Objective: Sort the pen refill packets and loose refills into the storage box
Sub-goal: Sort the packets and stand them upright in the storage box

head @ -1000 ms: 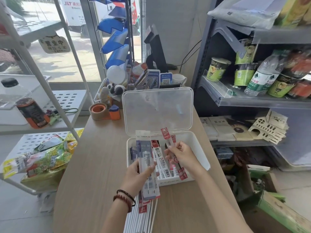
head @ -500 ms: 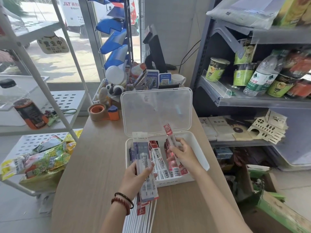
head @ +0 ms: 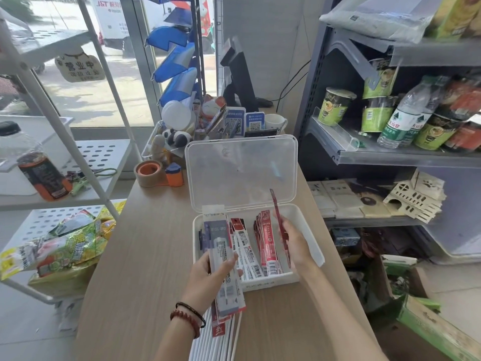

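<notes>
Nearest edge of table (head: 145, 256): bundle of white loose refills (head: 221, 342) lying flat, running off the bottom of view under the left wrist.

Left hand (head: 208, 277), beaded bracelets on wrist, closed round a stack of packets (head: 221, 259); grey-purple packet on top, red-tagged ones beneath, stack tilted up over the box's near-left corner. Grip and pose much as half a second ago.

Right hand (head: 294, 246) over the right side of the box, thumb and fingers pinching one red packet (head: 279, 225). Change: earlier this packet faced the camera, lying against the red stack; now it is turned edge-on, lifted clear and shifted right, its top end raised in front of the lid.

Box (head: 309, 230), white, open on the table. Inside: white-and-red packets (head: 244, 251) left of centre, a fanned red stack (head: 266, 241) right of them, dark packets at far left mostly hidden. The red stack shows fully now that the hand is off it. Right part of the box floor hidden by the hand.

Lid (head: 242, 173) clear, standing upright at the box's far edge, unchanged.

Beyond: tape roll (head: 148, 173) and orange dispenser piece (head: 173, 174) at far left of the table; QR-code stands (head: 244, 122), mug (head: 274, 122), monitor (head: 239, 76) behind. Shelf (head: 390, 155) to the right with cup noodles (head: 335, 106) and water bottles (head: 406, 118). White rack (head: 52, 110) to the left with snack bags (head: 65, 246).
</notes>
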Available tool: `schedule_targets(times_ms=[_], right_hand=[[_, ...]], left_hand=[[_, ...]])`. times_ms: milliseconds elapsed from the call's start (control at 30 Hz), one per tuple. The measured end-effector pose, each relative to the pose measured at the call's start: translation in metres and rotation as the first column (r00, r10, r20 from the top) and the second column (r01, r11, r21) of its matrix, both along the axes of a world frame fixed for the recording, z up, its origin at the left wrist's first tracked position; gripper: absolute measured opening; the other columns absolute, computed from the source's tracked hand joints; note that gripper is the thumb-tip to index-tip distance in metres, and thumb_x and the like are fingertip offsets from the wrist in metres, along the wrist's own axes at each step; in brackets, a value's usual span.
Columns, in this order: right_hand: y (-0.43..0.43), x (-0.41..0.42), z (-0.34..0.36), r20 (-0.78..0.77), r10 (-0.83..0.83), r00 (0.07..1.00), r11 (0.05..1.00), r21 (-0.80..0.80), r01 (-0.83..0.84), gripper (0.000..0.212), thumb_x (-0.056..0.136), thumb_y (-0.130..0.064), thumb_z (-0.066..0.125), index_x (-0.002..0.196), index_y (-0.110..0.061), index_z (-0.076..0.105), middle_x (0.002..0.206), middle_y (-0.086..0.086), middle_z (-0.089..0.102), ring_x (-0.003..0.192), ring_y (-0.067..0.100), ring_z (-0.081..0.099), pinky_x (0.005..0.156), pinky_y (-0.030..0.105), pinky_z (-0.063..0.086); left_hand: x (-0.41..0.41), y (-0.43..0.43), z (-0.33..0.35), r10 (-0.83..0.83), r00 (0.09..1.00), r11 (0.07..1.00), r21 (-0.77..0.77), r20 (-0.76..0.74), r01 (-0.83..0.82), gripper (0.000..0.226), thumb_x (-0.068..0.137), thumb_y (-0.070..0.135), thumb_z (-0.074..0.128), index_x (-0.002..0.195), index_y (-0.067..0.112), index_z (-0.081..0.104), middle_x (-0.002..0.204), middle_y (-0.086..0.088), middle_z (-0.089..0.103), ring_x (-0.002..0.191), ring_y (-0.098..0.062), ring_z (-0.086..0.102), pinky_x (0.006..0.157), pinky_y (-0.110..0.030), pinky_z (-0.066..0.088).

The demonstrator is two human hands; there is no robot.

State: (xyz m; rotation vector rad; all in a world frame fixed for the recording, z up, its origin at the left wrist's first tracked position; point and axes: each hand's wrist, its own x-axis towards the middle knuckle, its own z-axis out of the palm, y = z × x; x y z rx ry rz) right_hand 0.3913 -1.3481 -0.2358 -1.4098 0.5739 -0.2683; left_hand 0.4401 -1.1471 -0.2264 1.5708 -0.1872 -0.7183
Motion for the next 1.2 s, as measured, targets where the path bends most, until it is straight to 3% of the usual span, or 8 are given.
schedule_targets(times_ms=[167, 333, 500, 633, 800, 900, 1033, 1200], right_hand=[[-0.001, 0.002, -0.010, -0.111, -0.056, 0.992, 0.983, -0.178, 0.036, 0.021, 0.099, -0.016, 0.052, 0.115, -0.030, 0.052, 0.108, 0.004, 0.064, 0.099, 0.020, 0.065, 0.085, 0.037, 0.057], [0.000, 0.001, -0.015, -0.154, -0.130, 0.980, 0.925, -0.375, 0.063, 0.028, 0.093, -0.016, 0.064, 0.117, -0.029, 0.057, 0.098, -0.004, 0.064, 0.089, 0.008, 0.063, 0.065, 0.016, 0.052], [0.002, 0.002, -0.017, -0.203, -0.216, 0.955, 0.895, -0.432, 0.110, 0.032, 0.092, -0.016, 0.066, 0.122, -0.026, 0.061, 0.090, -0.005, 0.064, 0.086, 0.009, 0.063, 0.079, 0.029, 0.056], [0.002, 0.004, -0.019, -0.254, -0.231, 0.939, 0.897, -0.430, 0.104, 0.035, 0.091, -0.012, 0.066, 0.124, -0.022, 0.061, 0.091, -0.002, 0.064, 0.083, 0.013, 0.065, 0.072, 0.027, 0.056], [0.003, 0.003, -0.013, -0.267, -0.239, 0.934, 0.888, -0.449, 0.100, 0.041, 0.091, -0.016, 0.067, 0.130, -0.020, 0.056, 0.116, 0.004, 0.061, 0.101, 0.016, 0.060, 0.085, 0.029, 0.052], [0.012, 0.000, -0.003, -0.165, -0.262, 0.951, 0.830, -0.541, 0.135, 0.036, 0.091, -0.021, 0.067, 0.126, -0.022, 0.059, 0.114, 0.002, 0.061, 0.103, 0.013, 0.059, 0.089, 0.025, 0.048], [0.030, -0.003, 0.022, -0.078, 0.010, 0.997, 0.888, -0.459, -0.044, 0.030, 0.086, -0.041, 0.069, 0.114, -0.033, 0.063, 0.098, -0.011, 0.068, 0.086, -0.003, 0.063, 0.072, 0.010, 0.050], [0.051, -0.001, 0.031, -0.150, 0.313, 0.938, 0.879, -0.329, -0.346, 0.040, 0.069, -0.050, 0.080, 0.102, -0.032, 0.068, 0.093, -0.007, 0.073, 0.083, 0.003, 0.069, 0.072, 0.018, 0.055]], left_hand=[[-0.002, -0.001, -0.002, -0.014, 1.000, 1.000, 0.021, 0.014, 0.013, 0.033, 0.074, 0.032, 0.070, 0.103, 0.015, 0.064, 0.089, 0.001, 0.075, 0.080, -0.017, 0.073, 0.062, -0.032, 0.059], [-0.004, 0.000, -0.001, -0.027, 1.000, 1.000, 0.005, 0.011, 0.027, 0.033, 0.073, 0.032, 0.069, 0.102, 0.016, 0.065, 0.087, 0.003, 0.075, 0.079, -0.015, 0.073, 0.059, -0.026, 0.057], [-0.004, 0.003, 0.001, -0.022, 1.000, 0.999, -0.029, -0.006, 0.022, 0.041, 0.068, 0.034, 0.068, 0.103, 0.012, 0.064, 0.090, 0.003, 0.076, 0.080, -0.018, 0.073, 0.059, -0.029, 0.058], [-0.002, 0.005, 0.002, -0.015, 1.000, 0.999, -0.036, -0.009, 0.015, 0.041, 0.068, 0.034, 0.068, 0.103, 0.012, 0.064, 0.087, 0.002, 0.076, 0.078, -0.016, 0.073, 0.058, -0.026, 0.057], [0.000, 0.006, 0.001, 0.001, 1.000, 1.000, -0.026, -0.014, -0.001, 0.044, 0.064, 0.036, 0.071, 0.100, 0.012, 0.065, 0.091, -0.004, 0.075, 0.082, -0.020, 0.073, 0.069, -0.038, 0.059], [0.000, 0.007, 0.000, 0.018, 1.000, 0.999, -0.031, -0.025, -0.019, 0.044, 0.062, 0.034, 0.073, 0.100, 0.011, 0.065, 0.093, -0.006, 0.075, 0.085, -0.023, 0.073, 0.074, -0.045, 0.059], [0.000, 0.007, -0.001, 0.025, 1.000, 1.000, -0.008, -0.004, -0.026, 0.042, 0.064, 0.032, 0.074, 0.100, 0.013, 0.065, 0.090, -0.004, 0.075, 0.082, -0.021, 0.073, 0.069, -0.036, 0.060], [-0.002, 0.010, 0.000, 0.036, 0.997, 0.999, 0.002, 0.063, -0.036, 0.028, 0.070, 0.019, 0.079, 0.095, 0.015, 0.067, 0.078, 0.004, 0.075, 0.069, -0.006, 0.071, 0.057, -0.015, 0.053]])
